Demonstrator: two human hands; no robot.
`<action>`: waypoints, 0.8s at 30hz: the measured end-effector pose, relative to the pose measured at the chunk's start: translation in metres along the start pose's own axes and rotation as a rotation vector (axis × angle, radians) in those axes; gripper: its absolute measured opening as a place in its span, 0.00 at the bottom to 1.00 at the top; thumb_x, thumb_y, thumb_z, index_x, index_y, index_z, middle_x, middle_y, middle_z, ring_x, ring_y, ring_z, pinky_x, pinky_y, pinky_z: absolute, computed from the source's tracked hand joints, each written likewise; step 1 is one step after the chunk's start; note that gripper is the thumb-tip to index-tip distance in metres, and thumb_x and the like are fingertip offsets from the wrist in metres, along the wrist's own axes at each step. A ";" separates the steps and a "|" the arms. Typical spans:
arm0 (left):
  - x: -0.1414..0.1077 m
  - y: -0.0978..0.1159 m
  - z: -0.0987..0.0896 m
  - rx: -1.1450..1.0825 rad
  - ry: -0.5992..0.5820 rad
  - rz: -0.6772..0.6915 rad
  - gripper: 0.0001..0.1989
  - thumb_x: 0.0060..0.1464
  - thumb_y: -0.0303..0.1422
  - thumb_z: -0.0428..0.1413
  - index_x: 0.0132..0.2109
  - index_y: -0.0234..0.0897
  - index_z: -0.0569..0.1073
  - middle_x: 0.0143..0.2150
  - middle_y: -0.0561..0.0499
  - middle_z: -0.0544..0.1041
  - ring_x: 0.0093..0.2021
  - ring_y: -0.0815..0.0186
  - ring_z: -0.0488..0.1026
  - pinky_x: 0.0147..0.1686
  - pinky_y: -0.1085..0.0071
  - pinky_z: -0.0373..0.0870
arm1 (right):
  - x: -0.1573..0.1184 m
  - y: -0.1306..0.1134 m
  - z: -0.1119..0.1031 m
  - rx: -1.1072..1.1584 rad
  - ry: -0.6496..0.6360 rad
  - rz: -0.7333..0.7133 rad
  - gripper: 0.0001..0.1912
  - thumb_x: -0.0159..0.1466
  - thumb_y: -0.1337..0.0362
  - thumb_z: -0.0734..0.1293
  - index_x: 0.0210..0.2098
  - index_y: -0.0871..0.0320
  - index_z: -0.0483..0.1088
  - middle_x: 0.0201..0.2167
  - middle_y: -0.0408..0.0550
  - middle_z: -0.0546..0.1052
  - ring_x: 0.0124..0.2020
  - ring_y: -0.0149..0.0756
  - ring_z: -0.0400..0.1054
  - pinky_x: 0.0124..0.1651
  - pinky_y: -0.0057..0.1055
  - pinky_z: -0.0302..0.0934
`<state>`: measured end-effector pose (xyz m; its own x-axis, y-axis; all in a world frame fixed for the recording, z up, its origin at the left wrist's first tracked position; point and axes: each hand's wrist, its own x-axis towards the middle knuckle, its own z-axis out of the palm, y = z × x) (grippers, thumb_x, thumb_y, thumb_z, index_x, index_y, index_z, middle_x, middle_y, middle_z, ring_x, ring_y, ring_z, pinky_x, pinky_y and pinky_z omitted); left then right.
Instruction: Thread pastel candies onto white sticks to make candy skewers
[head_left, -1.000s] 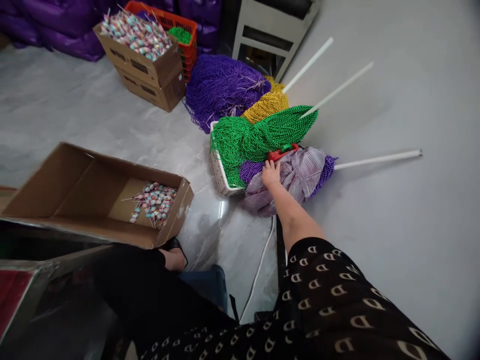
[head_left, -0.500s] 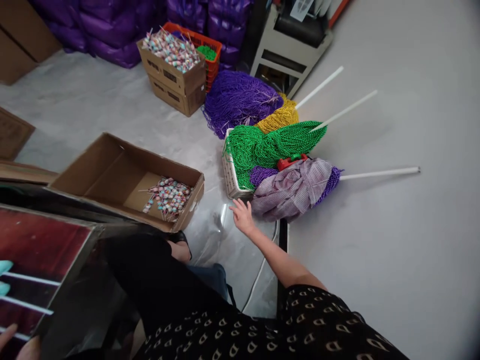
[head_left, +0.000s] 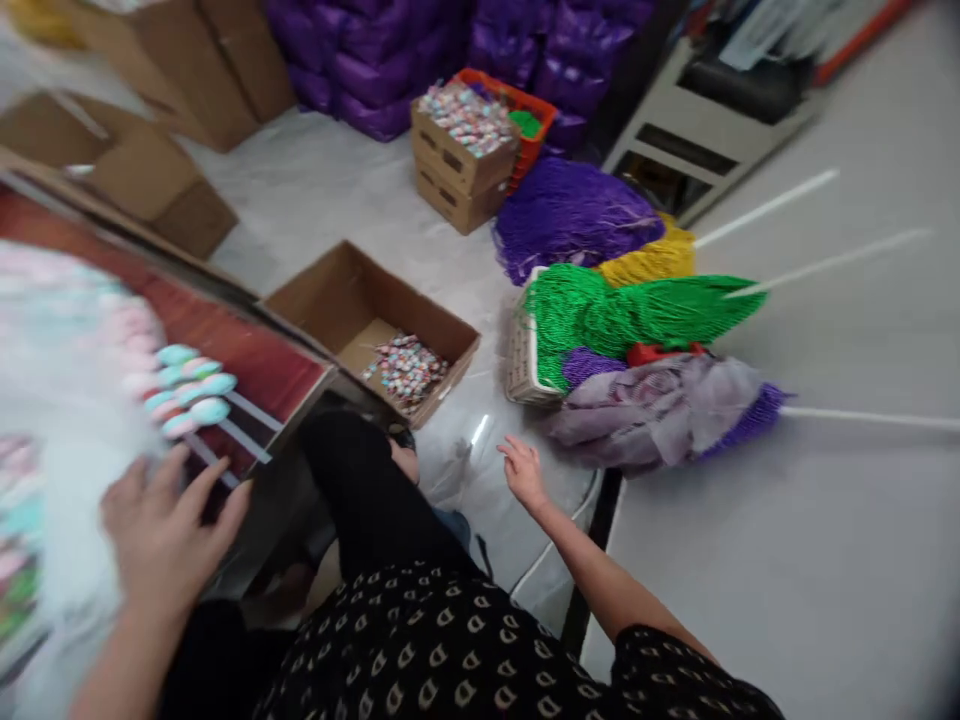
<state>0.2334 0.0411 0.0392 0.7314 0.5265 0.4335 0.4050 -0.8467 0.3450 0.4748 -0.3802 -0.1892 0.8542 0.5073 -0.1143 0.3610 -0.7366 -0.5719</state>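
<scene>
My left hand (head_left: 169, 525) is at the lower left, blurred, with its fingers spread beside the white sticks of several candy-like pieces (head_left: 187, 390) in pale blue, pink and white. These pieces lie on a dark red tabletop (head_left: 289, 375), next to a blurred, whitish clear bag (head_left: 71, 400). No object shows in its grip. My right hand (head_left: 525, 472) hangs over the floor with fingers apart, holding nothing. It is just left of the greyish cloth (head_left: 652, 405) and below the white basket (head_left: 523, 350), touching neither.
An open carton (head_left: 315, 300) holds small wrapped candies. Behind are a candy-filled box (head_left: 454, 170), an orange crate (head_left: 536, 135) and purple bags (head_left: 375, 60). Green beads (head_left: 630, 310), purple beads (head_left: 577, 220) and white poles (head_left: 862, 415) lean by the wall at the right.
The view has swung left, bringing more of the tabletop, the candy pieces and the whitish bag into sight. My left hand now shows almost whole; my right hand remains raised over the floor.
</scene>
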 end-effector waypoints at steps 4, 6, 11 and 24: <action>-0.015 -0.012 0.005 0.232 -0.064 0.022 0.13 0.61 0.41 0.63 0.49 0.40 0.83 0.66 0.37 0.78 0.73 0.36 0.66 0.70 0.36 0.61 | 0.006 -0.014 0.003 0.211 0.183 -0.079 0.19 0.67 0.63 0.60 0.46 0.55 0.82 0.57 0.61 0.83 0.59 0.49 0.77 0.66 0.57 0.67; -0.016 -0.010 0.007 0.236 -0.066 -0.001 0.13 0.63 0.40 0.61 0.51 0.41 0.83 0.67 0.39 0.77 0.73 0.38 0.66 0.71 0.38 0.59 | 0.006 -0.032 0.002 0.324 0.233 -0.115 0.18 0.68 0.60 0.61 0.45 0.55 0.82 0.55 0.60 0.84 0.57 0.47 0.79 0.64 0.53 0.70; -0.018 0.003 0.009 0.142 -0.031 -0.049 0.13 0.67 0.37 0.55 0.51 0.42 0.84 0.66 0.40 0.78 0.73 0.43 0.67 0.73 0.37 0.58 | 0.001 -0.111 -0.004 0.457 0.171 -0.272 0.16 0.69 0.60 0.62 0.45 0.54 0.83 0.53 0.59 0.85 0.55 0.49 0.81 0.62 0.54 0.74; -0.134 0.025 -0.083 0.079 0.381 -0.188 0.15 0.65 0.22 0.58 0.55 0.43 0.79 0.59 0.45 0.83 0.67 0.55 0.76 0.66 0.54 0.76 | 0.081 -0.385 0.004 0.078 -0.029 -0.898 0.22 0.72 0.58 0.64 0.63 0.55 0.75 0.72 0.60 0.70 0.75 0.56 0.59 0.75 0.60 0.54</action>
<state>0.1000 -0.0446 0.0589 0.3917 0.6502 0.6510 0.5636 -0.7288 0.3888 0.4037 -0.0537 0.0188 0.2523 0.8889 0.3824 0.8606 -0.0255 -0.5086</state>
